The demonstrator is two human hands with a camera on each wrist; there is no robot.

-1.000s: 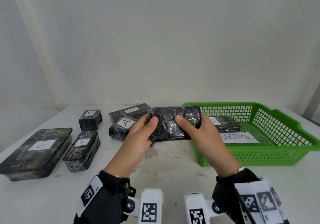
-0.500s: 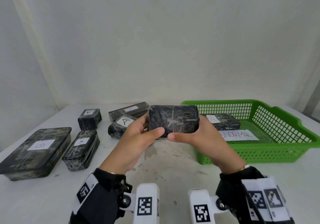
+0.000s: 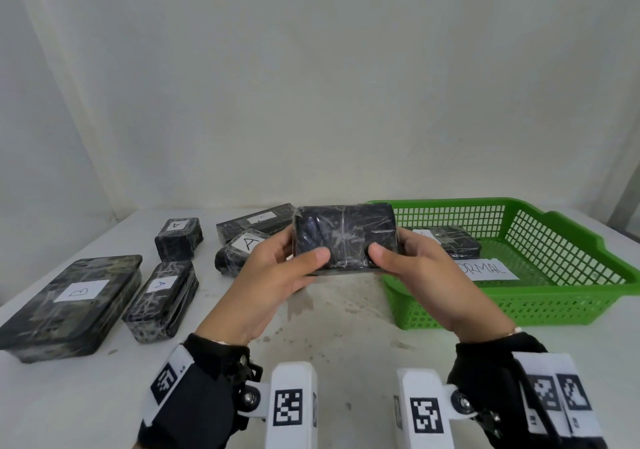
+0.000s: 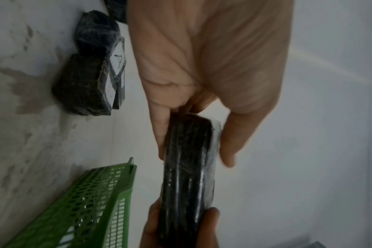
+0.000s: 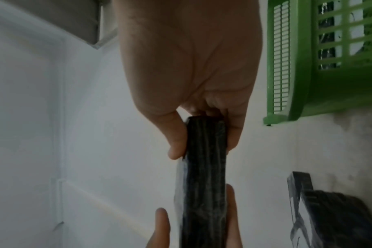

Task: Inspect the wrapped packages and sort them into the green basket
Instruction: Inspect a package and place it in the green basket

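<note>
Tilted upright since earlier, one package (image 3: 344, 239) is gripped by both hands, left hand (image 3: 273, 285) and right hand (image 3: 422, 275), mid-frame; five packages lie left, one in the basket (image 3: 554, 296).

Head view: high, behind both wrists, looking forward and down across the white table (image 3: 329, 327) to the far wall; whole layout visible, green basket (image 3: 554, 306) toward the table's right edge. Left wrist view: very near, rolled sideways, looking along the left hand (image 4: 202, 67) at the held package (image 4: 188, 167); basket corner (image 4: 108, 193) low left. Right wrist view: equally close, rolled opposite, along the right hand (image 5: 191, 58). All three share the package (image 5: 204, 167) and basket (image 5: 304, 67).
</note>
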